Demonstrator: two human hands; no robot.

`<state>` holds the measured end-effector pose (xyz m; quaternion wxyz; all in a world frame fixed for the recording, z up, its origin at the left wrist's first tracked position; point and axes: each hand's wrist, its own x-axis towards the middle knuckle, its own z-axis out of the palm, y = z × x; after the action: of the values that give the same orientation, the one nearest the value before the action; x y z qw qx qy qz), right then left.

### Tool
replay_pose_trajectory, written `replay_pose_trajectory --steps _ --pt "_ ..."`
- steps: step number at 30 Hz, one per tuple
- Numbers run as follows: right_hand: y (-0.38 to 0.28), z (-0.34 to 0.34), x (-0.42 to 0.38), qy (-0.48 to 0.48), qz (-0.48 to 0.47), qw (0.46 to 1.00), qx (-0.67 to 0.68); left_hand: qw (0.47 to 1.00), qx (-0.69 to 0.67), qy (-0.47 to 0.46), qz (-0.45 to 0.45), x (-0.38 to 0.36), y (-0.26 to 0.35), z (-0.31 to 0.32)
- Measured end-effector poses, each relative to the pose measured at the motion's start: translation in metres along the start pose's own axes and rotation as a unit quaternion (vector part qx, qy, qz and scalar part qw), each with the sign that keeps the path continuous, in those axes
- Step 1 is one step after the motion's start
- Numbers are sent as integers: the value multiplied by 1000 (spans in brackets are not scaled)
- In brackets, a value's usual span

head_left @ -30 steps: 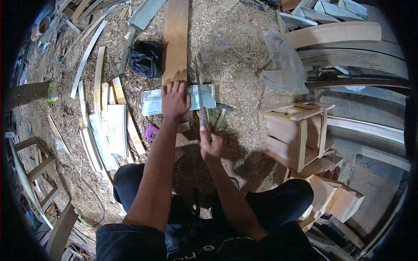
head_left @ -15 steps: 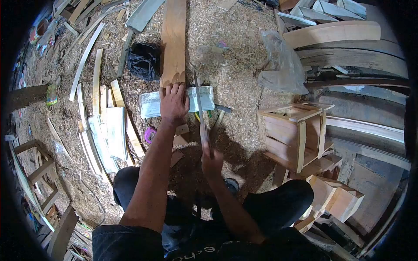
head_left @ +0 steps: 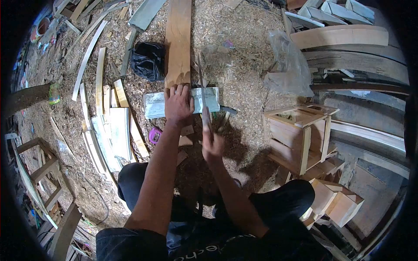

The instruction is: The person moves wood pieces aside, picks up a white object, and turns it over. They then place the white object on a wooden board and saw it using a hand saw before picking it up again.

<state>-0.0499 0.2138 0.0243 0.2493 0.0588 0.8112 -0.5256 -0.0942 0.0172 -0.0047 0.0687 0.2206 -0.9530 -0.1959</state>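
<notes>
A long brown board (head_left: 178, 48) runs up from the middle of the view, its near end on a pale whitish block (head_left: 153, 105). My left hand (head_left: 178, 104) lies on that near end, pressing it with spread fingers. Just right of it, my right hand (head_left: 212, 145) is closed round the handle of a handsaw (head_left: 203, 95). The blade points away from me, seen nearly edge-on, beside the board's right edge. Whether its teeth touch the wood cannot be made out. A purple tape measure (head_left: 154, 135) lies left of my left forearm.
A black plastic bag (head_left: 148, 61) sits left of the board. Wood strips (head_left: 119, 130) lie further left. To the right are a clear plastic sheet (head_left: 289, 65), a small wooden frame (head_left: 300, 135) and stacked curved planks (head_left: 344, 37). Shavings cover the ground (head_left: 244, 78).
The whole scene has shifted slightly right in view. The saw blade has changed its angle a little beside the board. My left hand keeps its place on the board.
</notes>
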Motion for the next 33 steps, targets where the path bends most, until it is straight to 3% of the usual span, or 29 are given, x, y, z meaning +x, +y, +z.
replay_pose_trajectory --steps 1,4,6,7,12,22,23,24,25,26,27,28,30,31,33 --pt "13 -4 -16 -3 8 999 51 1000 1 5 -2 2 1 0" --pt "5 -24 -57 20 -51 998 -18 1000 11 28 5 3 2 -3" --pt "-10 -31 -55 -22 69 997 -6 1000 1 15 4 -1 4 -4" --pt "-9 -29 -53 -23 69 997 -5 1000 -4 17 6 -1 2 -3" --pt "-1 -20 -51 -5 20 988 155 1000 4 21 7 -2 3 -2" --pt "16 -18 -33 -8 1 997 77 999 33 13 2 -4 3 0" --pt "14 -23 -18 57 -251 958 -131 999 29 30 14 -5 4 -1" --pt "12 -26 -9 114 -472 811 -325 999 28 28 14 -4 5 -2" --pt "3 -24 -7 113 -470 812 -327 999 15 25 14 -3 4 -2" --pt "-7 -21 -9 39 -251 949 -186 1000 2 23 13 -4 4 -3" --pt "-13 -18 -10 -38 -11 999 -29 1000 1 23 12 -6 4 -3" --pt "-12 -15 -14 -36 -14 999 -29 1000 4 19 18 -5 4 -4" --pt "-3 -12 -33 5 -26 992 121 999 6 20 27 -1 6 -4" --pt "-2 -27 -39 -60 86 993 55 1000 -7 2 27 -1 5 -4" --pt "-3 -13 -34 -30 43 998 47 999 -13 4 31 -3 4 -2"
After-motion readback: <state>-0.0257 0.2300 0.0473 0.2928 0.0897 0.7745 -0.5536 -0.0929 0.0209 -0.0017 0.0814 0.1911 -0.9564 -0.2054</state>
